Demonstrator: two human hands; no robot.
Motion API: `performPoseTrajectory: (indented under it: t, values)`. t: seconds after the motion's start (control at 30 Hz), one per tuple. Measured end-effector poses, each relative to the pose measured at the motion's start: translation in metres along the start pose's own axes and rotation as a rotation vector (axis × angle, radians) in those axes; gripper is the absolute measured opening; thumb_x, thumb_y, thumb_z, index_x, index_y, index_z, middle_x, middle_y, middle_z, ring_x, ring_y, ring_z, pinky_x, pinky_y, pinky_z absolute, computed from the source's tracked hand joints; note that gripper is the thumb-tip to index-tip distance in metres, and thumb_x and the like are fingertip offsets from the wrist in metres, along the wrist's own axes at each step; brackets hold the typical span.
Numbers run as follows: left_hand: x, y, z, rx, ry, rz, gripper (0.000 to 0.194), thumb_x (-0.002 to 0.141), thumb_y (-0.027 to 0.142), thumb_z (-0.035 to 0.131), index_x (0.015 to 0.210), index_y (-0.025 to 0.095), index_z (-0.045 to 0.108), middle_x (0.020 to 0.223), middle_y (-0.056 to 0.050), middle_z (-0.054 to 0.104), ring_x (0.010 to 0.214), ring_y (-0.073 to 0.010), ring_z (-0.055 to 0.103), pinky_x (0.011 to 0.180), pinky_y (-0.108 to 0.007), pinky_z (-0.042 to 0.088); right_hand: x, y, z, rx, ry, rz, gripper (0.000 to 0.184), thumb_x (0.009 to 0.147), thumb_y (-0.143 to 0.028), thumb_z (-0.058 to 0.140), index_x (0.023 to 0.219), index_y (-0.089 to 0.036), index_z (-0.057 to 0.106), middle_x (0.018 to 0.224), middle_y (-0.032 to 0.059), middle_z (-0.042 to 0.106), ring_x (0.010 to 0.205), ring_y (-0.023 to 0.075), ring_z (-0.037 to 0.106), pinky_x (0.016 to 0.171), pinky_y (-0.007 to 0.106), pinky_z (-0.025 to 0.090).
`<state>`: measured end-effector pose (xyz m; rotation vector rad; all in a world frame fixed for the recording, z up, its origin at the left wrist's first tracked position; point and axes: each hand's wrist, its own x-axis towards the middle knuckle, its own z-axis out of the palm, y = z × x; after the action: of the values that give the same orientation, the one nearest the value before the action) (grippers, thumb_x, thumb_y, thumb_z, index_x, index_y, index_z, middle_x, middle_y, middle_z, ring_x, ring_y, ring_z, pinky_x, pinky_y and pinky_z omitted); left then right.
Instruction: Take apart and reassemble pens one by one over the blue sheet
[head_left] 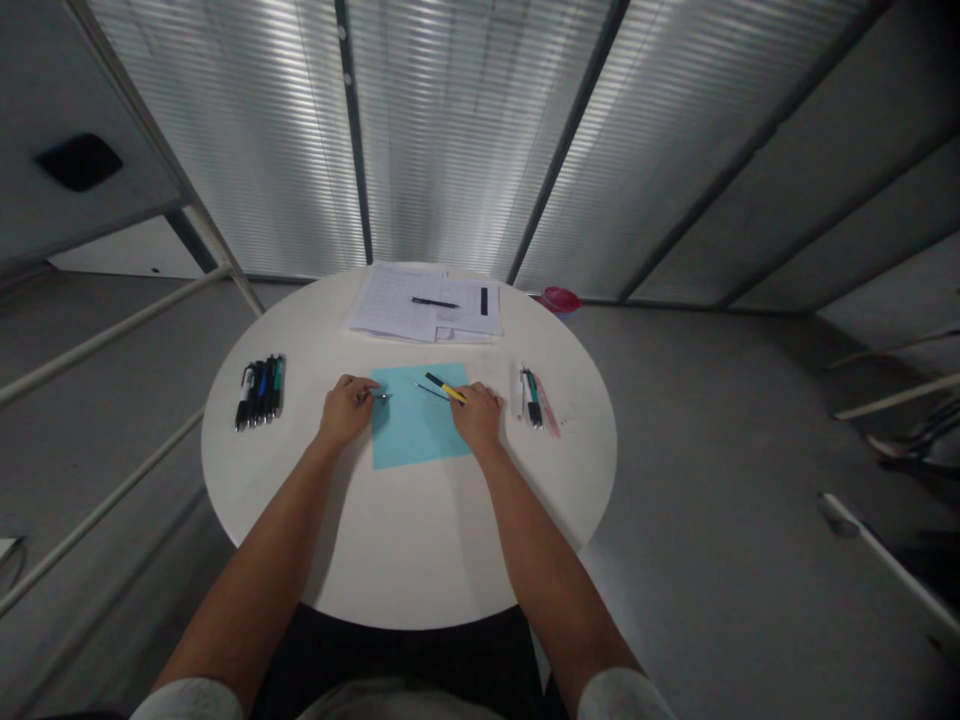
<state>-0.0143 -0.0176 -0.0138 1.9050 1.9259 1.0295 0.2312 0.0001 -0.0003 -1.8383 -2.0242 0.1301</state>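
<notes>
Yellow-black pen (444,388) pinched in right hand (476,415); left hand (346,412) pinching small metal part (381,397).

Yellow pen (445,387), printed papers (405,303): no readable text, too small.

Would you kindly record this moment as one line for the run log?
left hand: at metal piece | right hand: touching yellow pen | under them: blue sheet

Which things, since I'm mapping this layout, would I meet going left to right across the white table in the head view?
Row of pens, left hand, light blue sheet of paper, right hand, small bunch of pens, pink strip.
</notes>
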Motion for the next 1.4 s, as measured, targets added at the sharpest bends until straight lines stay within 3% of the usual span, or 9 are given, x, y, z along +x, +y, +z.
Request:
performPoseTrajectory:
  t: [0.17, 0.53, 0.7, 0.77, 0.83, 0.97, 1.17, 1.4]
  values:
    - [0.000, 0.000, 0.000, -0.026, 0.006, -0.004, 0.029, 0.078, 0.020, 0.050, 0.098, 0.019, 0.070, 0.093, -0.007, 0.057, 0.071, -0.0158, 0.057, 0.077, -0.031, 0.046, -0.002, -0.002, -0.003, 0.005, 0.081, 0.025, 0.025, 0.091, -0.038, 0.050, 0.099, -0.024, 0.069, 0.097, 0.0081, 0.063, 0.096, 0.0229, 0.050, 0.081, 0.035, 0.028]
    - [0.001, -0.002, 0.001, -0.026, 0.010, -0.002, 0.028, 0.079, 0.022, 0.050, 0.099, 0.020, 0.070, 0.091, -0.006, 0.057, 0.072, -0.0158, 0.057, 0.076, -0.031, 0.046, -0.001, -0.002, -0.001, -0.020, 0.048, -0.026, 0.018, 0.089, -0.033, 0.054, 0.090, -0.022, 0.069, 0.094, 0.0083, 0.063, 0.095, 0.0239, 0.049, 0.081, 0.037, 0.029]
    - [-0.003, 0.005, -0.003, 0.010, 0.019, 0.004, 0.028, 0.081, 0.022, 0.049, 0.098, 0.019, 0.070, 0.092, -0.007, 0.059, 0.074, -0.0166, 0.057, 0.079, -0.034, 0.044, 0.001, 0.001, 0.001, 0.143, 0.144, -0.031, 0.020, 0.091, -0.033, 0.051, 0.093, -0.020, 0.066, 0.095, 0.0073, 0.062, 0.093, 0.0219, 0.050, 0.082, 0.035, 0.032]
    - [-0.007, 0.016, -0.005, 0.109, 0.070, 0.038, 0.025, 0.082, 0.025, 0.050, 0.097, 0.022, 0.070, 0.095, -0.008, 0.061, 0.088, -0.0223, 0.056, 0.085, -0.040, 0.039, 0.002, 0.000, 0.002, 0.270, 0.159, -0.102, 0.021, 0.092, -0.034, 0.050, 0.094, -0.019, 0.065, 0.094, 0.0066, 0.061, 0.092, 0.0202, 0.051, 0.083, 0.033, 0.035]
    - [-0.013, 0.030, -0.005, 0.137, 0.093, 0.090, 0.024, 0.083, 0.030, 0.052, 0.096, 0.023, 0.070, 0.095, -0.009, 0.064, 0.096, -0.0260, 0.054, 0.089, -0.044, 0.035, 0.001, -0.002, 0.003, 0.392, 0.137, -0.218, 0.022, 0.092, -0.036, 0.050, 0.092, -0.019, 0.065, 0.092, 0.0057, 0.060, 0.091, 0.0188, 0.052, 0.084, 0.031, 0.038]
    - [-0.019, 0.050, 0.001, -0.015, -0.022, 0.192, 0.027, 0.086, 0.038, 0.050, 0.098, 0.024, 0.070, 0.091, -0.006, 0.067, 0.092, -0.0231, 0.057, 0.088, -0.040, 0.037, -0.002, -0.008, 0.004, 0.527, 0.063, -0.369, 0.021, 0.091, -0.036, 0.053, 0.092, -0.019, 0.064, 0.092, 0.0049, 0.059, 0.091, 0.0170, 0.052, 0.085, 0.029, 0.041]
    - [-0.016, 0.051, 0.011, -0.201, -0.095, 0.174, 0.025, 0.083, 0.042, 0.055, 0.089, 0.025, 0.073, 0.089, -0.006, 0.071, 0.088, -0.0237, 0.060, 0.087, -0.038, 0.041, -0.005, -0.011, 0.001, 0.559, -0.069, -0.375, 0.020, 0.091, -0.036, 0.052, 0.094, -0.020, 0.064, 0.094, 0.0047, 0.058, 0.093, 0.0164, 0.053, 0.085, 0.029, 0.043]
    - [-0.018, 0.050, 0.014, -0.342, -0.082, 0.138, 0.021, 0.079, 0.041, 0.061, 0.085, 0.024, 0.073, 0.084, -0.005, 0.071, 0.084, -0.0221, 0.061, 0.084, -0.035, 0.044, -0.007, -0.013, -0.001, 0.570, -0.085, -0.405, 0.023, 0.092, -0.036, 0.049, 0.095, -0.019, 0.064, 0.095, 0.0056, 0.060, 0.094, 0.0167, 0.054, 0.086, 0.029, 0.043]
